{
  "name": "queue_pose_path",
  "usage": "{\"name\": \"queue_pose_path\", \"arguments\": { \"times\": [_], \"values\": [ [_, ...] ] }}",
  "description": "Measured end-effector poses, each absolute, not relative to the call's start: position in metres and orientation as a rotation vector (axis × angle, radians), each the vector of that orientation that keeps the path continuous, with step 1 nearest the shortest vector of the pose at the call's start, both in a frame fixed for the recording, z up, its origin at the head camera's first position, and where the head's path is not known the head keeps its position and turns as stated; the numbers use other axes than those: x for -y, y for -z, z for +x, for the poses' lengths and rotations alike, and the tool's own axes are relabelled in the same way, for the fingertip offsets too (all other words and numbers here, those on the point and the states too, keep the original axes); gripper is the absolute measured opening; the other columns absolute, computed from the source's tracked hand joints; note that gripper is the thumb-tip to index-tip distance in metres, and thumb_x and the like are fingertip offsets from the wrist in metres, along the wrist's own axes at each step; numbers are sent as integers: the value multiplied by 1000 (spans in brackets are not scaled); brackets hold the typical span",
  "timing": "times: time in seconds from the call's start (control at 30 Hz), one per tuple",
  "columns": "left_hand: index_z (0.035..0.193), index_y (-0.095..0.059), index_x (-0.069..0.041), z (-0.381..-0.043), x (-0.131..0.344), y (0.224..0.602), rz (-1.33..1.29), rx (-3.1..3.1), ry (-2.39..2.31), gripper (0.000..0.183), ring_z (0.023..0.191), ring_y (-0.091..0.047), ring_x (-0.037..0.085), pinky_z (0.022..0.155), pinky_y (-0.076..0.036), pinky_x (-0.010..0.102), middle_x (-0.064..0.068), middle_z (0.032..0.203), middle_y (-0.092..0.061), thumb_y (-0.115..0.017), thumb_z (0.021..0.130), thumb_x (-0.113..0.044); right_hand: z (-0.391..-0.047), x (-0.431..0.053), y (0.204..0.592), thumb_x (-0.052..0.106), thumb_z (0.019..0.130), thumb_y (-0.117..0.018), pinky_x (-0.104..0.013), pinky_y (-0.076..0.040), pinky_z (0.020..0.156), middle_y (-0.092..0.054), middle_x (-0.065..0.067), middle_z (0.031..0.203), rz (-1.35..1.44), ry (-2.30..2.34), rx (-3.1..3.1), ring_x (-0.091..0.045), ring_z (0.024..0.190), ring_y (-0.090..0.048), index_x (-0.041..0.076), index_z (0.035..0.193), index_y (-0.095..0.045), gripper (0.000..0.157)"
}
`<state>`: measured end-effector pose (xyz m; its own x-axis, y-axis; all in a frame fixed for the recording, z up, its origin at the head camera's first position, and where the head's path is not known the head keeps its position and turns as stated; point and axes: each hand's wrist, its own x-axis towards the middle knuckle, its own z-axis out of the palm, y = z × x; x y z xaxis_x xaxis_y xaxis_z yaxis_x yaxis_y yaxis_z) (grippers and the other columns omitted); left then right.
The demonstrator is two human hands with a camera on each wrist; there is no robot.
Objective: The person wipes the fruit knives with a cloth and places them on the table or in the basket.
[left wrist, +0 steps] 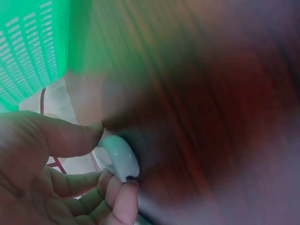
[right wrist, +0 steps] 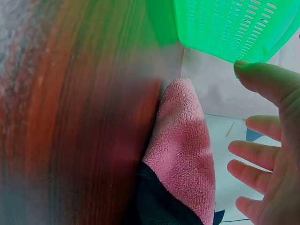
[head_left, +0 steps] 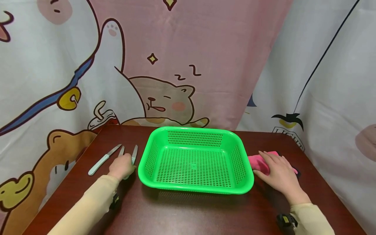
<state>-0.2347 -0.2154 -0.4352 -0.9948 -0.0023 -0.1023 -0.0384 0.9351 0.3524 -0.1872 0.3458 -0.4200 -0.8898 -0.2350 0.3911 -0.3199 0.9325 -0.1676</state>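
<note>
My left hand [head_left: 121,167] is at the left of the basket, pinching the pale handle [left wrist: 121,157] of a knife between thumb and fingertips. Two blades rise past this hand: one knife blade [head_left: 121,150] just beyond the knuckles and another knife [head_left: 134,154] nearer the basket. Farther left lies a third knife [head_left: 102,160] with a white handle. On the right, my right hand [head_left: 279,171] reaches over a folded pink cloth [right wrist: 183,145] with a dark side. Its fingers are spread and extended, apart from the cloth in the right wrist view.
A bright green plastic basket [head_left: 194,188] with perforated walls stands on the dark brown table [head_left: 176,215] between the hands. Behind the table hangs a curtain [head_left: 223,65] printed with cartoon animals.
</note>
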Motion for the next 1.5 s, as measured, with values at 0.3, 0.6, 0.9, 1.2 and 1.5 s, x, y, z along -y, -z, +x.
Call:
{"name": "queue_pose_path", "arguments": {
  "times": [0.3,0.6,0.9,1.2,1.5],
  "values": [
    [83,-57,1,-235,218,433,3,-2984,-558,6,65,-53,28,55,-45,43,12,74,-57,-59,84,-5,-196,-346,415,37,79,-81,-70,-24,105,-53,-28,134,415,-305,2776,-51,124,-42,1,139,-52,76],
    [66,-50,-6,-240,227,421,148,-3031,-604,17,57,-40,21,53,-36,35,6,64,-45,-51,79,4,-209,-349,403,38,77,-83,-69,-26,103,-51,-28,136,436,-239,2848,-49,126,-40,0,140,-51,80],
    [60,-41,-9,-238,235,401,138,-3090,-776,26,56,-32,18,51,-30,31,1,59,-34,-46,82,3,-218,-351,400,40,79,-82,-68,-27,104,-52,-28,135,466,-196,2868,-48,125,-43,0,139,-52,78],
    [119,-55,12,-227,234,367,108,-3114,-1028,31,83,-55,32,72,-46,45,23,100,-60,-50,101,-13,-227,-359,404,54,79,-78,-70,-28,103,-49,-26,140,504,-252,2962,-48,130,-38,6,141,-53,82],
    [125,-55,4,-213,225,346,106,-3078,-1255,35,90,-54,31,76,-44,43,20,108,-60,-47,105,-24,-238,-366,418,62,79,-73,-72,-31,99,-50,-26,140,498,-258,3054,-49,130,-37,8,140,-55,83]
  ]
}}
